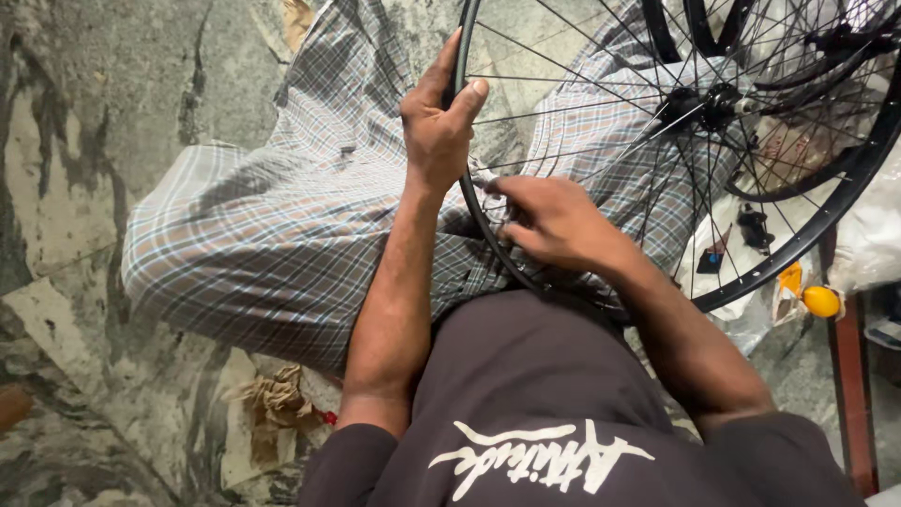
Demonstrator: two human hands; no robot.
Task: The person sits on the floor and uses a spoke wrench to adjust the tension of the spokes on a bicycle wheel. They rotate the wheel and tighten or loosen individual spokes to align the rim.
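Observation:
A black bicycle wheel rim [805, 239] with thin metal spokes and a dark hub [699, 103] rests upright against my lap. My left hand [436, 122] grips the rim's left side, thumb hooked inside over it. My right hand [549, 221] sits just inside the rim lower down, fingers pinched at a spoke end by the rim; whether a small tool is between them I cannot tell. My legs in checked cloth [282, 225] lie under the wheel.
More black rims [713, 38] stack behind at the top right. A yellow round object [821, 300] and white plastic wrapping [868, 239] lie at the right by a reddish bar [852, 394]. Crumpled brown paper [277, 394] sits on the worn stone floor [84, 282].

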